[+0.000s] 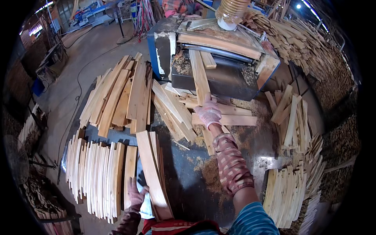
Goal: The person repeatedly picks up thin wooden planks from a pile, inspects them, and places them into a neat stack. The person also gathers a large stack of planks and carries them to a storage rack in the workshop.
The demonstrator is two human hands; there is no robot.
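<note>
My right hand (209, 111), in a pale pinkish work glove, is closed on the near end of a long wooden board (199, 72). The board's far end reaches to the rollers of a planing machine (219, 74), with a shorter board (208, 60) lying beside it on the machine's bed. At the lower left my left hand (136, 194), also gloved, has its fingers spread. It is by the near end of a flat board (130, 166), at the edge of a row of upright slats (96, 176); whether it touches them I cannot tell. Several boards (154, 176) lean together just right of it.
Rough boards (121, 94) are piled at the left of the dark metal table (178, 164), and loose offcuts (227, 119) lie below the machine. More slats (285, 196) stand at the right. A ribbed hose (231, 11) rises from the machine; another person (178, 7) is behind it.
</note>
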